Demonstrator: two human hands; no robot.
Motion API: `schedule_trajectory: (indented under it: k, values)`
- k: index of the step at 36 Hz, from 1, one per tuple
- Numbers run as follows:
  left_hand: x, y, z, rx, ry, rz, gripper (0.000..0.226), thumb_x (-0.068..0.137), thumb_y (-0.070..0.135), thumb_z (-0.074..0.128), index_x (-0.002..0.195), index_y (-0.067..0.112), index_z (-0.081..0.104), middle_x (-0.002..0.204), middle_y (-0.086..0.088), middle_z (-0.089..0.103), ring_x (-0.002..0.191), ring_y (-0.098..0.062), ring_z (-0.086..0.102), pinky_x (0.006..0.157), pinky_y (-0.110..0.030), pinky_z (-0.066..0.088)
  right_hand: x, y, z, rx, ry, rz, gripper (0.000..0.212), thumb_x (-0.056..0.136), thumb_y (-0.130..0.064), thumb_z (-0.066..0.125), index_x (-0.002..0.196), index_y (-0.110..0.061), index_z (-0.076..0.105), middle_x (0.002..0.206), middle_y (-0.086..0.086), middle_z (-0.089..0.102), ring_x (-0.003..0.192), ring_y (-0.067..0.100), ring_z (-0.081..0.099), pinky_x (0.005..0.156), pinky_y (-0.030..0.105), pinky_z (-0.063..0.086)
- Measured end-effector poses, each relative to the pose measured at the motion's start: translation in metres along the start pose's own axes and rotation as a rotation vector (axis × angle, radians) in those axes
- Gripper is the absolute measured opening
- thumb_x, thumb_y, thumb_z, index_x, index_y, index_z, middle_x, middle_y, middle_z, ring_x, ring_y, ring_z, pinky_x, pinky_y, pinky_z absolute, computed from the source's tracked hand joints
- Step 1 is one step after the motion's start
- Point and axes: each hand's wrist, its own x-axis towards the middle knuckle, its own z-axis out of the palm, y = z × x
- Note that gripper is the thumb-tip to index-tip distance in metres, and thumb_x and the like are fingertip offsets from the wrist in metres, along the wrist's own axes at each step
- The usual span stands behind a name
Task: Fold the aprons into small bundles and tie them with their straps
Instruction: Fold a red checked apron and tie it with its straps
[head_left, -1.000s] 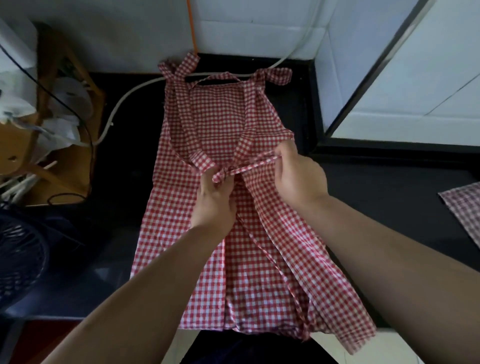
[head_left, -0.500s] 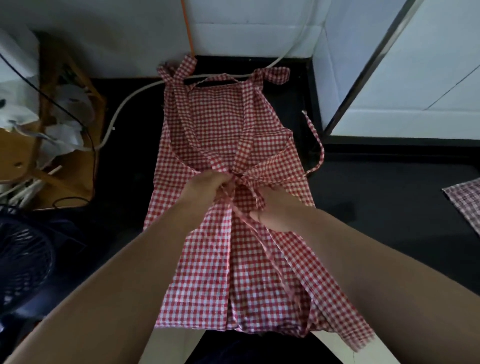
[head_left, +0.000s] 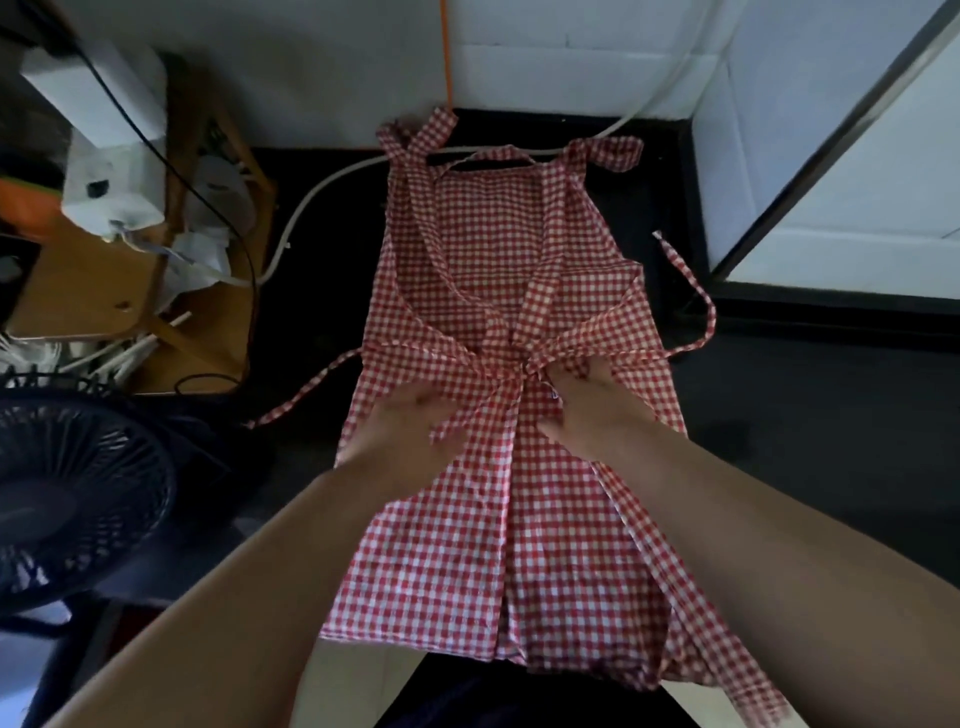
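A red-and-white checked apron (head_left: 483, 249) lies lengthwise on the black counter (head_left: 810, 426), its two sides folded inward to meet at the middle. My left hand (head_left: 400, 431) rests on the left flap, fingers around a strap end near the centre. My right hand (head_left: 597, 405) presses the right flap at the waist, where the folded corners meet. One waist strap (head_left: 306, 392) trails off the left edge; the other strap (head_left: 696, 301) loops out to the right. The neck straps lie knotted at the far end.
A dark fan (head_left: 67, 493) stands at the left front. A wooden rack (head_left: 104, 291) with white clutter and cables sits at the back left. A white hose (head_left: 311, 197) runs behind the apron. White tiled walls rise at the back and right.
Both hands have drawn apart from the centre to the two flaps. The waist straps, earlier held together at the middle, now trail out to the left and right.
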Motion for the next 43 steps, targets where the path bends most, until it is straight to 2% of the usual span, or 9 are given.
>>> schedule_trajectory:
  k: [3,7,12,15,20,24,32,37,43]
  values:
    - [0.005,0.006,0.016,0.204,-0.174,-0.011,0.091,0.085,0.073,0.041,0.154,0.031,-0.002,0.160,0.001,-0.020,0.148,-0.024,-0.013,0.120,-0.050,0.005,0.010,0.001,-0.001,0.013,0.025,0.004,0.070,0.097,-0.049,0.044,0.152,-0.036,0.003,0.159,0.008,-0.015,0.143,0.037,0.014,0.114,0.050,0.027]
    - [0.033,0.003,0.019,0.289,-0.135,-0.043,0.112,0.075,0.084,0.039,0.149,0.027,-0.024,0.153,-0.005,-0.037,0.143,-0.026,-0.028,0.116,-0.049,-0.007,0.037,-0.007,-0.012,0.107,0.138,-0.015,0.072,0.098,-0.045,0.045,0.153,-0.031,0.001,0.159,0.013,-0.015,0.145,0.037,0.010,0.118,0.045,0.019]
    - [0.074,0.009,0.000,0.236,-0.062,-0.098,0.112,0.075,0.084,0.038,0.149,0.026,-0.023,0.155,-0.006,-0.033,0.143,-0.028,-0.027,0.116,-0.049,-0.013,0.059,-0.006,-0.030,0.256,0.255,-0.237,0.081,0.091,-0.040,0.060,0.153,-0.027,0.009,0.160,0.011,-0.003,0.147,0.027,0.009,0.119,0.033,0.012]
    - [0.083,0.017,-0.006,0.277,0.033,-0.128,0.105,0.079,0.081,0.037,0.152,0.026,-0.015,0.157,-0.010,-0.026,0.145,-0.031,-0.022,0.115,-0.051,-0.012,0.054,-0.003,-0.037,0.296,0.295,-0.243,0.076,0.091,-0.033,0.060,0.152,-0.026,0.015,0.160,0.006,0.006,0.144,0.022,0.017,0.114,0.028,0.017]
    - [0.053,0.041,0.008,0.244,0.236,-0.016,0.073,0.092,0.046,0.053,0.152,0.032,0.013,0.155,-0.008,0.007,0.137,-0.030,0.017,0.113,-0.045,0.021,0.017,0.014,-0.017,0.263,0.432,-0.163,0.048,0.091,-0.025,0.057,0.135,-0.015,0.042,0.136,0.009,0.045,0.123,0.025,0.044,0.102,0.034,0.036]
    - [0.027,0.049,0.022,0.112,0.114,0.161,0.048,0.098,0.032,0.046,0.144,0.037,0.037,0.148,0.008,0.028,0.133,-0.018,0.027,0.102,-0.038,0.040,-0.010,0.039,0.002,0.171,0.325,-0.026,0.045,0.091,-0.029,0.054,0.130,-0.014,0.039,0.131,0.011,0.048,0.116,0.029,0.049,0.091,0.038,0.043]
    - [-0.023,0.085,0.053,0.325,-0.155,-0.004,0.088,0.090,0.066,0.042,0.154,0.027,-0.003,0.161,-0.005,-0.014,0.148,-0.030,-0.007,0.117,-0.057,0.006,-0.058,0.082,0.023,0.001,0.173,0.112,0.050,0.092,-0.036,0.052,0.133,-0.012,0.035,0.137,0.009,0.044,0.118,0.030,0.051,0.086,0.040,0.047]
    - [-0.051,0.097,0.075,0.370,-0.138,-0.001,0.090,0.086,0.072,0.041,0.153,0.029,0.000,0.160,-0.003,-0.014,0.147,-0.032,-0.002,0.115,-0.054,0.012,-0.077,0.097,0.029,0.076,0.186,0.072,0.030,0.101,-0.031,0.035,0.114,-0.013,0.055,0.116,0.007,0.060,0.101,0.026,0.058,0.078,0.036,0.046]
    - [-0.060,0.100,0.097,0.372,-0.208,-0.028,0.120,0.066,0.089,0.045,0.150,0.032,-0.019,0.156,-0.003,-0.032,0.146,-0.030,-0.021,0.115,-0.061,0.003,-0.098,0.087,0.017,0.273,0.292,-0.193,0.039,0.102,-0.032,0.036,0.067,-0.017,0.039,0.070,-0.001,0.048,0.061,0.015,0.047,0.054,0.029,0.032]
